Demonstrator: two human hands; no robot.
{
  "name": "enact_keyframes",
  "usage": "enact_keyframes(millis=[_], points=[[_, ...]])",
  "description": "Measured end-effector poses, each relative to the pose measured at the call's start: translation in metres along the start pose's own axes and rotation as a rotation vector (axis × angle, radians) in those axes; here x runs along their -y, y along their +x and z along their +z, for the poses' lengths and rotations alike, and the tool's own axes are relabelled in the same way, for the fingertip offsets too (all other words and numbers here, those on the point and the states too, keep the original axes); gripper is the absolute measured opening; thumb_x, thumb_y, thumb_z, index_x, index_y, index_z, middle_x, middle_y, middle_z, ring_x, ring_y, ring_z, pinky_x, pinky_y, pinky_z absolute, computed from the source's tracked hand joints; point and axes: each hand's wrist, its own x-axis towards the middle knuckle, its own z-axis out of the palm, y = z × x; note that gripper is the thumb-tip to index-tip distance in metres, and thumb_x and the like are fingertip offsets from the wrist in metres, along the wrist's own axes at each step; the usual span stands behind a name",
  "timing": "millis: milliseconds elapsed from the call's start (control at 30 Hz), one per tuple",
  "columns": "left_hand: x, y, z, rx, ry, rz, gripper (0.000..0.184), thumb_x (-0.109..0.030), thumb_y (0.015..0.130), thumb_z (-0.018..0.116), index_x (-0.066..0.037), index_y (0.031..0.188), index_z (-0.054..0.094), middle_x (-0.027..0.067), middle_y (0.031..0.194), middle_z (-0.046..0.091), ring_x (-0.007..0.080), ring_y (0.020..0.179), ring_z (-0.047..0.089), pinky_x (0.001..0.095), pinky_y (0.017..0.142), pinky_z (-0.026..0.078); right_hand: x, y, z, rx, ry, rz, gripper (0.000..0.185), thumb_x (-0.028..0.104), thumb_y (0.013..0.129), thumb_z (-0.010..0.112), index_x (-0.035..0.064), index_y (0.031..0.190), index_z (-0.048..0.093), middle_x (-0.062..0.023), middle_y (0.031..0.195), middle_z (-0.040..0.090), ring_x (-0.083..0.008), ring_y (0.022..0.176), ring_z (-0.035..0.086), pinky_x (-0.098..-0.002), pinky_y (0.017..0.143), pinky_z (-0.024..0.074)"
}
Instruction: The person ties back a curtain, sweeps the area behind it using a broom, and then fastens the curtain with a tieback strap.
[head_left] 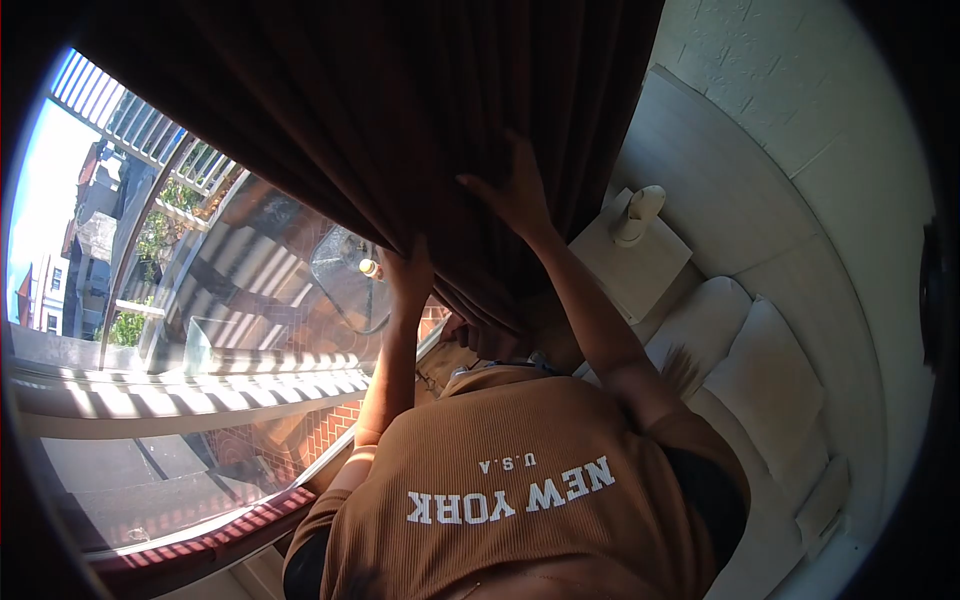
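Observation:
A long dark brown curtain (400, 130) hangs in deep folds in front of me, and its lower part bunches near my waist. My left hand (408, 268) is at the curtain's window-side edge, closed on the cloth; the fingers are partly hidden in shadow. Higher up and to the right, my right hand (515, 195) lies against the folds with its thumb spread away from the fingers. The cloth around it is very dark, so the fingertips are hard to make out.
To the left is a sunlit window (250, 300), with a balcony table and railings beyond the glass. On the right, a white bedside table (650, 265) bears a small pale lamp (638, 215). A bed with pale pillows (770, 370) and a curved headboard (740, 160) stands beside it.

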Motion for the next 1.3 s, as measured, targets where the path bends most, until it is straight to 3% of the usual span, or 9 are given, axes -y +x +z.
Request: enact_keyframes(millis=[167,267,367,467,667,867,967,1167,1300], points=[[0.005,-0.007,-0.018,-0.022,0.100,0.004,0.034,-0.003,0.084,0.052,0.007,0.116,0.046,0.0137,0.114,0.052,0.0205,0.105,0.049,0.0317,0.091,0.038,0.004,0.018,0.020,-0.050,-0.073,0.011,0.072,0.023,0.068,0.078,-0.0008,0.121,0.036,-0.0190,0.108,0.049,-0.0337,0.101,0.053,-0.0395,0.087,0.0437],[-0.002,-0.009,-0.031,-0.066,0.016,-0.109,0.037,-0.003,0.083,0.050,0.009,0.118,0.044,0.0171,0.115,0.052,0.0238,0.108,0.049,0.0323,0.093,0.036,0.026,0.011,0.012,-0.370,-0.242,-0.275,0.063,0.028,0.071,0.073,-0.0011,0.118,0.041,-0.0218,0.110,0.047,-0.0357,0.103,0.049,-0.0415,0.088,0.0411],[0.006,-0.009,-0.048,-0.060,-0.050,-0.115,0.037,-0.003,0.085,0.049,0.008,0.119,0.044,0.0154,0.117,0.051,0.0230,0.109,0.047,0.0322,0.095,0.035,0.022,-0.008,0.015,-0.123,-0.101,-0.389,0.056,0.025,0.075,0.070,-0.0002,0.117,0.044,-0.0208,0.106,0.051,-0.0356,0.098,0.052,-0.0404,0.084,0.0434],[0.003,-0.008,-0.054,-0.089,0.010,-0.125,0.037,-0.003,0.084,0.050,0.008,0.119,0.043,0.0152,0.119,0.050,0.0224,0.110,0.046,0.0321,0.095,0.035,0.029,0.001,0.030,-0.185,-0.106,-0.233,0.047,0.023,0.076,0.069,-0.0009,0.111,0.048,-0.0185,0.101,0.054,-0.0347,0.092,0.055,-0.0394,0.079,0.0459],[0.004,-0.003,-0.057,0.032,0.007,-0.087,0.036,0.000,0.084,0.048,0.008,0.119,0.044,0.0149,0.118,0.051,0.0225,0.109,0.047,0.0312,0.094,0.035,0.002,0.004,0.037,0.291,-0.002,-0.033,0.039,0.023,0.075,0.069,-0.0029,0.099,0.054,-0.0164,0.099,0.054,-0.0332,0.092,0.055,-0.0384,0.079,0.0454],[0.003,0.009,-0.040,0.013,-0.059,-0.035,0.037,0.001,0.079,0.050,0.008,0.115,0.045,0.0191,0.113,0.053,0.0252,0.106,0.050,0.0337,0.091,0.037,0.022,-0.024,0.027,0.118,0.077,-0.294,0.035,0.013,0.074,0.064,-0.0009,0.104,0.051,-0.0155,0.095,0.054,-0.0287,0.087,0.056,-0.0342,0.075,0.0440],[0.014,0.013,-0.025,-0.008,-0.017,0.088,0.040,0.001,0.075,0.052,0.008,0.114,0.045,0.0214,0.110,0.053,0.0287,0.105,0.051,0.0357,0.090,0.038,0.044,-0.040,0.027,0.147,0.241,-0.067,0.041,0.012,0.072,0.062,-0.0010,0.108,0.047,-0.0185,0.090,0.054,-0.0373,0.085,0.056,-0.0382,0.071,0.0457],[0.005,0.012,-0.005,0.092,0.010,0.054,0.043,-0.005,0.076,0.056,0.008,0.115,0.044,0.0245,0.112,0.051,0.0360,0.106,0.050,0.0399,0.090,0.039,0.058,-0.075,0.038,0.174,0.136,0.268,0.047,0.004,0.077,0.052,-0.0019,0.121,0.039,-0.0254,0.111,0.053,-0.0405,0.101,0.052,-0.0431,0.080,0.0440],[0.007,0.008,0.002,0.132,0.024,0.119,0.044,-0.013,0.080,0.061,0.006,0.115,0.045,0.0243,0.110,0.052,0.0363,0.105,0.051,0.0410,0.088,0.040,0.069,-0.083,0.049,0.196,0.051,-0.056,0.050,0.003,0.078,0.050,-0.0041,0.125,0.036,-0.0284,0.114,0.050,-0.0401,0.110,0.047,-0.0395,0.091,0.0396]])
